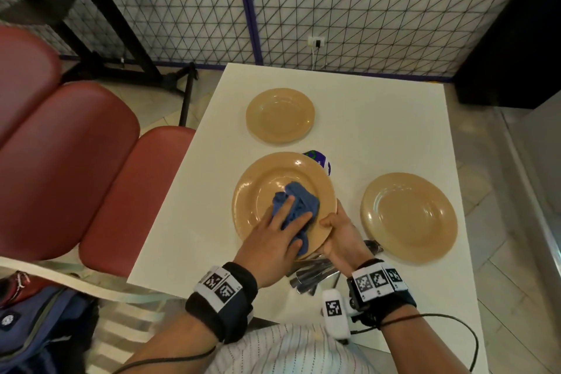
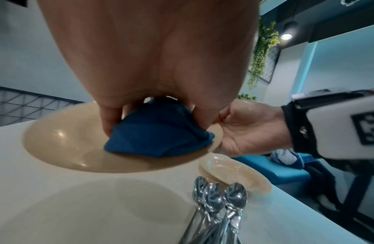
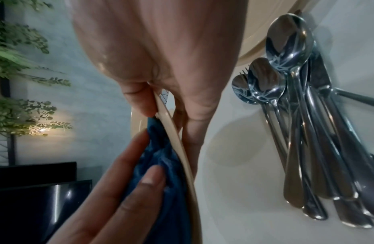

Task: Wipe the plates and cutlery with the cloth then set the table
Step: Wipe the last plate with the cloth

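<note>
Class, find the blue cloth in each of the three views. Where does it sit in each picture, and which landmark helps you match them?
Head: the blue cloth lies centre, under the left hand, on the held plate.
Left wrist: centre, bunched below the palm.
Right wrist: lower centre, pressed against the plate's edge.
Shared landmark: the cutlery pile, beside the plate in all three.

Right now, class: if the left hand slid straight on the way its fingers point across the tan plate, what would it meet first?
Probably the purple-and-white object just behind the held tan plate's far rim; depth is unclear. The left hand presses the crumpled blue cloth.
</note>
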Demonstrator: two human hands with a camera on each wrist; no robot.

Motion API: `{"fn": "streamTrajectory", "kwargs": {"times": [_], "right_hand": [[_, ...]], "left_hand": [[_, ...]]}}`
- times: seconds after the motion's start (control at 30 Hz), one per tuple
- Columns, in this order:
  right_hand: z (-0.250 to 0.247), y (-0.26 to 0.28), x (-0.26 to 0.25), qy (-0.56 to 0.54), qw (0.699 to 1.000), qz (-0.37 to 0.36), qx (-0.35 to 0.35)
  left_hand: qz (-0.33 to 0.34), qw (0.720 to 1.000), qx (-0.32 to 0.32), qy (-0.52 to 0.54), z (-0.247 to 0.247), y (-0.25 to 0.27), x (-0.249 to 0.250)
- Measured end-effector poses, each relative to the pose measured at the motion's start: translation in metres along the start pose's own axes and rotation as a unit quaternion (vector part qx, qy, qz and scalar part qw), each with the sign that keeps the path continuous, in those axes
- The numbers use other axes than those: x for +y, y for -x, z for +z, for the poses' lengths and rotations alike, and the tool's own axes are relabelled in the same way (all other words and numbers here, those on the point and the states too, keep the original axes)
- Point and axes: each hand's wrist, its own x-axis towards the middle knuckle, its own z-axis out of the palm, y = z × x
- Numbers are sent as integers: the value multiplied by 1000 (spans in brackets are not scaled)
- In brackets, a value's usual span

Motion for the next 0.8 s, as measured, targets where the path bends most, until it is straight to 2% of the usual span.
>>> {"fn": "streamTrajectory", "kwargs": {"times": [0.13,0.2,0.33,0.43,0.53,0.6,0.67,0.8], "right_hand": [[-6,1,-10,25,1000,-15,4],[-6,4,-16,56,998,-12,-5],[7,10,-21,108,993,5,-37],[18,6,-24,141,989,10,-45],[31,4,-27,167,985,3,-42],[32,3,-33,148,988,-16,-34],[28,3,-43,124,991,-39,-17],[13,11,-60,86,995,-51,2]], "left_hand": [[36,995,-6,-88,5,6,-10],[38,992,28,-118,2,12,-33],[-41,990,68,-112,-11,-7,-71],[-77,989,92,-84,-26,-38,-58],[-31,994,100,7,-39,-52,-14],[43,993,105,44,-40,-48,16],[100,989,103,18,-31,-38,28],[148,984,79,-53,-10,-9,7]]}}
